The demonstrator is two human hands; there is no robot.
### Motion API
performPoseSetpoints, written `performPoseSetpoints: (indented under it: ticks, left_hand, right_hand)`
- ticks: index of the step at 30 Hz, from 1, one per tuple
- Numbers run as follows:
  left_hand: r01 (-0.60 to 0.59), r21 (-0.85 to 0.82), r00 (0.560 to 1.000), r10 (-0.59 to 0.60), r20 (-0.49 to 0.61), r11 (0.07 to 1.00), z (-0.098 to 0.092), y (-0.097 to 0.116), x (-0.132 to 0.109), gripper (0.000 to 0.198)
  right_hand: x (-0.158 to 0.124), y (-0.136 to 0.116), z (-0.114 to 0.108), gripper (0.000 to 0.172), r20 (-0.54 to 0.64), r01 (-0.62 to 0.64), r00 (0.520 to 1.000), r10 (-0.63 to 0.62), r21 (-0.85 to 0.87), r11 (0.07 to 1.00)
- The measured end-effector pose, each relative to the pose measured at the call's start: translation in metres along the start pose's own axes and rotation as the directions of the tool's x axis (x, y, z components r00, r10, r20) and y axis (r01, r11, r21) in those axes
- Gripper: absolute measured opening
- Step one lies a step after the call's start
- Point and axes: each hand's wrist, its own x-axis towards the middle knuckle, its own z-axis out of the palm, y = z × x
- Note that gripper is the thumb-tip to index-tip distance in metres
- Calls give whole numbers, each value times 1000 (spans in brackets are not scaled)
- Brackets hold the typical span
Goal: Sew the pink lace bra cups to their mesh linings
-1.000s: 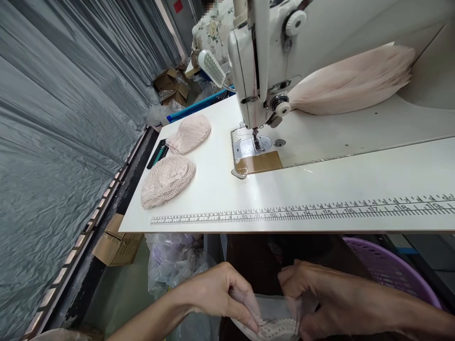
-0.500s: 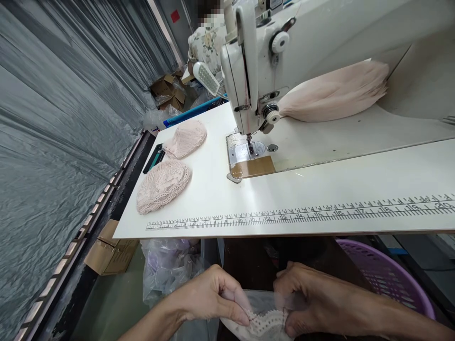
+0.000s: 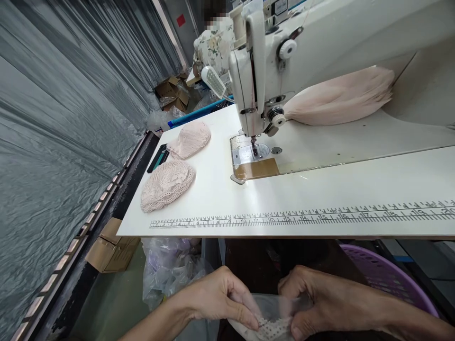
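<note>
Below the table's front edge, my left hand pinches one side of a pale pink lace piece between thumb and fingers. My right hand grips the other side, its fingers partly blurred. Sheer mesh shows between the two hands, with a scalloped, holed lace edge along it; the lower part runs out of the picture. On the table at the left lie a stack of pink lace cups and, behind it, another pink lace cup piece.
A white sewing machine stands on the white table, which has a printed ruler. Pale pink fabric lies under its arm. A purple basket, plastic bags and a carton are below. A person sits beyond.
Both hands have shifted slightly right in the picture with the lace piece still between them. The whole scene has moved a little right too, as the camera turned.
</note>
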Motion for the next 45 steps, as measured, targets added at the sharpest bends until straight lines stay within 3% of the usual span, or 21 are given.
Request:
performPoseSetpoints:
  ticks: [5, 13, 20, 33, 38, 45]
  left_hand:
    - [-23, 28, 1000, 23, -2, 999, 2, 0, 3, 49]
    - [-40, -78, 999, 41, 23, 996, 3, 1, 6, 44]
    - [-22, 69, 999, 24, -29, 997, 2, -1, 4, 50]
    - [11, -3, 999, -11, -30, 1000, 7, 2, 3, 52]
    - [-26, 33, 998, 28, -64, 999, 5, -3, 3, 53]
    - [-94, 35, 995, 94, -23, 995, 4, 0, 1, 53]
  right_hand:
    - [-4, 0, -2, 18, -68, -42, 997, 41, -17, 999]
    - [2, 2, 5, 24, -51, 12, 999, -12, -8, 1000]
    - [-1, 3, -2, 30, -67, -9, 998, 11, 30, 1000]
    - [7, 7, 5, 33, -9, 9, 1000, -9, 84, 996]
    - [6, 7, 6, 34, -28, 28, 999, -26, 59, 998]
    - [-7, 14, 4, 31, -70, 36, 997, -35, 14, 999]
